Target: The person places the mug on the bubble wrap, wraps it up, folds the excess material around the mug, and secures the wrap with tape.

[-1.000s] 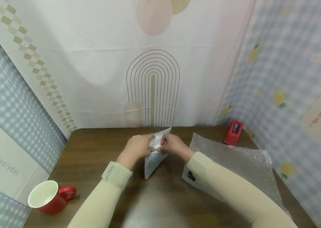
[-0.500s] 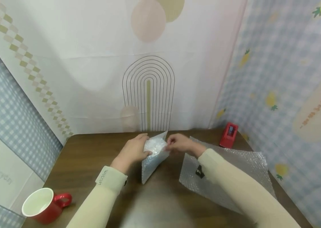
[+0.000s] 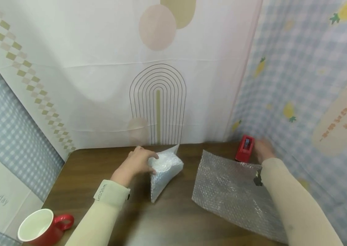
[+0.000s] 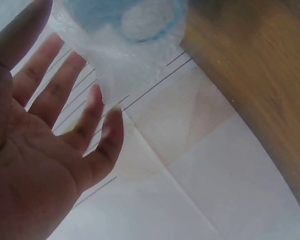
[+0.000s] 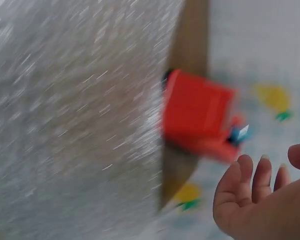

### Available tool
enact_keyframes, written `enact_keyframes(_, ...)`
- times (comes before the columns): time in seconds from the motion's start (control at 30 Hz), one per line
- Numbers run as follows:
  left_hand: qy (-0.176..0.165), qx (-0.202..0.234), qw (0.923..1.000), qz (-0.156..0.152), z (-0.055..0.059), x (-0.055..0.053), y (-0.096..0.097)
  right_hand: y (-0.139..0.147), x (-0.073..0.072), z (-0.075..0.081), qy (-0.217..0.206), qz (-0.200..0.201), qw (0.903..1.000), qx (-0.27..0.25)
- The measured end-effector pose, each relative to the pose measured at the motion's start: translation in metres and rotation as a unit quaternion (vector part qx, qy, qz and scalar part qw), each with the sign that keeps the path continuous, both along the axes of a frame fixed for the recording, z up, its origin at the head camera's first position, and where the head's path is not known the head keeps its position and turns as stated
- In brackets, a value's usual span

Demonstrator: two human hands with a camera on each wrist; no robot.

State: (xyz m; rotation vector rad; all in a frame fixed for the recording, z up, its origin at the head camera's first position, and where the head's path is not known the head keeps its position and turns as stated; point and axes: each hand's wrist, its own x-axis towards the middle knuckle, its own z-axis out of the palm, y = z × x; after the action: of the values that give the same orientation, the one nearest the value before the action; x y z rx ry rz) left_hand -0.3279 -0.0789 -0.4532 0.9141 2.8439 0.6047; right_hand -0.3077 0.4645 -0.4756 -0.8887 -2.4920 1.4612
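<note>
A bubble-wrapped bundle [image 3: 164,167] stands on the table, with pointed loose ends of wrap. Through the plastic in the left wrist view, the bundle [image 4: 135,30] shows a bluish round shape. My left hand [image 3: 136,164] is at its left side, thumb and fingertips right at the wrap; from the wrist its fingers [image 4: 55,95] look spread and relaxed. At the back right, my right hand [image 3: 264,149], blurred, is just right of a red tape dispenser [image 3: 244,149]. In the right wrist view its loosely bent fingers lie beside the dispenser [image 5: 197,110], holding nothing.
A flat sheet of bubble wrap [image 3: 235,194] covers the table's right part, its far edge close to the dispenser. A red mug [image 3: 48,230] with a pale inside stands at the front left. Printed cloths [image 3: 105,85] hang behind and on both sides of the table [image 3: 90,171].
My right hand has let go of the bundle's wrap and moved right to beside the tape dispenser. My left hand stays at the bundle. The head view has shifted slightly.
</note>
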Motion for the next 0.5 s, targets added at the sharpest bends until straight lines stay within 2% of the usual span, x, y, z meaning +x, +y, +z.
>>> enact_keyframes(0.07,0.006,0.0,1.0,-0.003,-0.001,0.0,-0.001,0.007,-0.002,-0.01,-0.005,-0.016,0.9998,-0.012)
enact_keyframes(0.17,0.008,0.005,0.9996,-0.026,-0.004,-0.002,-0.001,0.01,-0.004,-0.021,-0.006,-0.009,0.9998,-0.02)
enact_keyframes(0.3,-0.016,0.019,0.9983,-0.052,-0.01,-0.003,0.002,0.007,-0.006,-0.029,-0.011,0.0,0.9998,-0.014)
enact_keyframes(0.37,-0.016,0.023,0.9984,-0.049,-0.012,-0.002,0.004,0.006,-0.008,-0.03,-0.02,0.003,0.9998,-0.008)
enact_keyframes(0.5,-0.005,0.027,0.9994,-0.023,-0.013,-0.001,0.007,0.005,-0.018,-0.029,-0.033,0.004,0.9994,0.002)
